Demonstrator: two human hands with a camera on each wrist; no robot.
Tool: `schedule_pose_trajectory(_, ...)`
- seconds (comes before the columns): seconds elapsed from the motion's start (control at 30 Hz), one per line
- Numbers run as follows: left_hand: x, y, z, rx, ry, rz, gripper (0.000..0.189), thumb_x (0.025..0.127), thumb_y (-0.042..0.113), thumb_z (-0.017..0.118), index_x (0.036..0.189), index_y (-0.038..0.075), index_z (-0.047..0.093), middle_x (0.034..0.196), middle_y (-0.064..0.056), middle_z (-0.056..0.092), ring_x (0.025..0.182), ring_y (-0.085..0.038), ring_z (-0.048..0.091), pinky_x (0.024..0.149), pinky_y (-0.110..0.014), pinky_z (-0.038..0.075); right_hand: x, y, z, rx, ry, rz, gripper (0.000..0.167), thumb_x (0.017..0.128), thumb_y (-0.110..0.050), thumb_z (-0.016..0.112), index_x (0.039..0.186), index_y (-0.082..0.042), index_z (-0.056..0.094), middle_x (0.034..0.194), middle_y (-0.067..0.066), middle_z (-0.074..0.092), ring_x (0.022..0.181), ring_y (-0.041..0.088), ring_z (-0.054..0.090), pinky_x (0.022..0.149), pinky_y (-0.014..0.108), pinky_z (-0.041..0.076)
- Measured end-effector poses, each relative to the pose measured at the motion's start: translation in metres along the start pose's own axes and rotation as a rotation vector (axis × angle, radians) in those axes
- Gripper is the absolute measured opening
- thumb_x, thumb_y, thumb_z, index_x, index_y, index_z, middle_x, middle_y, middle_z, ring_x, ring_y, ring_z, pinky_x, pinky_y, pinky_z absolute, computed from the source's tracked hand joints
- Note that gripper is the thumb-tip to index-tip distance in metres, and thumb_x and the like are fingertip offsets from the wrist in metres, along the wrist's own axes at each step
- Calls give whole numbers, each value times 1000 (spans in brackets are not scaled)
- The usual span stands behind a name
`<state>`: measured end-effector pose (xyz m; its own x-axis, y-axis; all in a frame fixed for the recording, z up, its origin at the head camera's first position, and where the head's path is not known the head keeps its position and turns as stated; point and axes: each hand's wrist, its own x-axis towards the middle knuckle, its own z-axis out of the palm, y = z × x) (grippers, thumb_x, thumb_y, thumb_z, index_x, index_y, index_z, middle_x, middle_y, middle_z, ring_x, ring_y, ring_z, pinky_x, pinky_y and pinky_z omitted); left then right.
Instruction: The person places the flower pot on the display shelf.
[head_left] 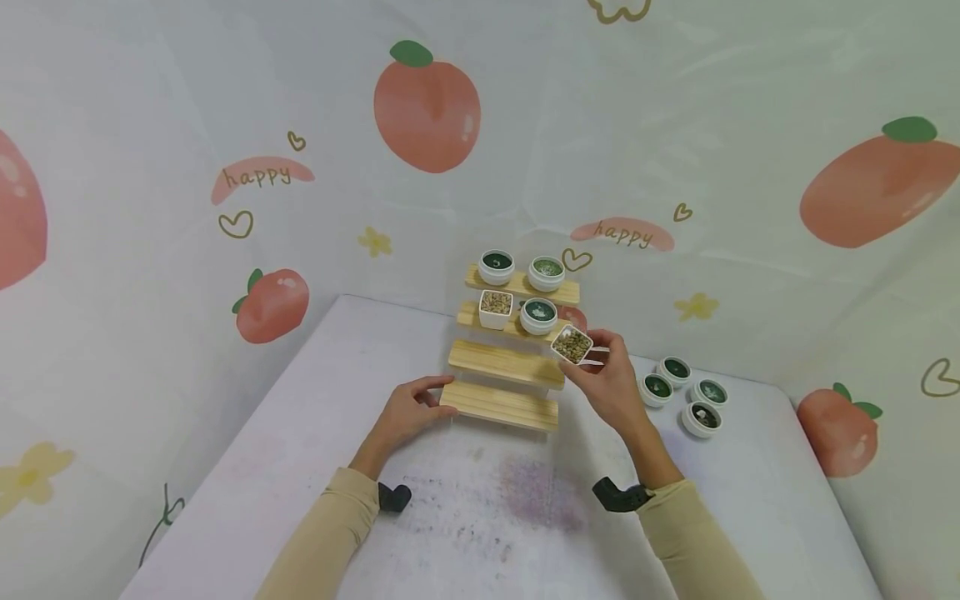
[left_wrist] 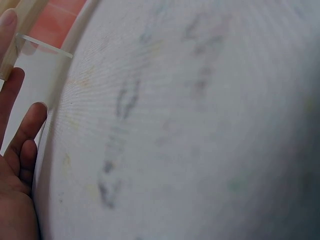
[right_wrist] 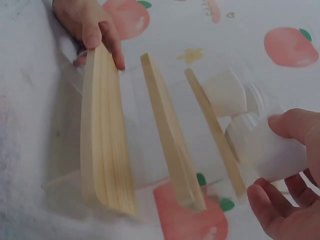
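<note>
A stepped stand with wooden shelves (head_left: 504,405) and clear supports stands on the table. My left hand (head_left: 408,411) holds the left end of its lowest shelf, thumb in front and index finger behind; in the left wrist view that hand (left_wrist: 17,165) shows only partly. Just right of the stand, my right hand (head_left: 611,383) pinches a square white bowl (head_left: 572,345) of brownish, seed-like bits. The right wrist view shows this bowl (right_wrist: 272,145) between thumb and fingers, near the upper shelves. A similar square bowl (head_left: 496,309) sits on the second shelf from the top.
Beside that bowl is a round white bowl (head_left: 538,316) with a green inside. Two more round bowls, one dark green (head_left: 497,266) and one lighter green (head_left: 547,272), occupy the top shelf. Several round bowls (head_left: 702,419) stand right of the right hand. A fruit-printed backdrop (head_left: 525,125) rises behind.
</note>
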<state>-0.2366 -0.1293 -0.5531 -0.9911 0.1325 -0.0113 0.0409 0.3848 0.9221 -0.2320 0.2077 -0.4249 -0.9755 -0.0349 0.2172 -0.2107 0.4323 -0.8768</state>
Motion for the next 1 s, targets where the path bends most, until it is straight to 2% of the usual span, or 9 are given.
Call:
schedule_pose_trajectory(0.13, 0, 0, 0, 2, -3, 11, 57, 75, 43, 90, 128, 40, 69, 90, -4, 68, 77, -19, 57, 68, -28, 44, -1, -4, 9, 31, -52, -34, 61, 90, -12, 78, 139, 2, 44, 133, 18, 53, 115, 35, 62, 83, 10, 50)
schedule_pose_trajectory(0.3, 0, -1, 0, 3, -2, 47, 57, 76, 45, 90, 129, 40, 69, 109, 0, 71, 80, -19, 60, 69, -29, 46, 1, -3, 24, 38, -110, -167, 58, 88, -9, 80, 138, -5, 50, 129, 16, 54, 111, 32, 61, 86, 18, 53)
schedule_pose_trajectory(0.4, 0, -2, -1, 4, 0, 49, 57, 76, 45, 89, 129, 41, 69, 107, -1, 71, 79, -19, 60, 70, -29, 46, 2, -2, 35, 42, -123, -202, 60, 89, -11, 80, 141, -8, 51, 128, 15, 56, 110, 31, 61, 87, 23, 54)
schedule_pose_trajectory(0.6, 1, -1, 0, 9, -8, 50, 59, 75, 45, 90, 130, 39, 69, 110, 1, 71, 80, -17, 60, 70, -28, 46, 3, 3, 60, 81, -87, -161, 60, 88, -11, 81, 141, -7, 52, 127, 15, 58, 110, 32, 61, 89, 32, 54)
schedule_pose_trajectory(0.7, 2, -1, 0, 12, -6, 48, 58, 75, 45, 90, 129, 40, 69, 110, 1, 72, 81, -18, 61, 71, -28, 46, 6, 7, 74, 74, -55, -196, 59, 87, -13, 82, 139, -6, 55, 124, 15, 57, 107, 32, 62, 88, 40, 55)
schedule_pose_trajectory(0.83, 2, -1, 0, 11, 0, 50, 58, 75, 45, 90, 129, 39, 69, 118, 1, 72, 82, -18, 62, 72, -29, 47, 13, 14, 92, 68, -15, -268, 58, 84, -13, 85, 136, -7, 59, 119, 15, 60, 103, 32, 65, 84, 47, 57)
schedule_pose_trajectory(0.9, 2, -1, 0, 11, 2, 55, 58, 75, 45, 90, 129, 38, 70, 122, 2, 71, 82, -18, 62, 72, -29, 48, 16, 16, 99, 46, -5, -286, 59, 84, -14, 85, 136, -8, 60, 118, 14, 61, 102, 31, 65, 83, 44, 58)
schedule_pose_trajectory(1.0, 2, -1, 0, 9, 1, 55, 57, 76, 44, 89, 129, 37, 70, 120, 2, 72, 82, -18, 62, 72, -29, 48, 17, 18, 105, -2, 4, -297, 60, 83, -15, 86, 136, -8, 60, 116, 13, 60, 102, 29, 65, 82, 34, 57)
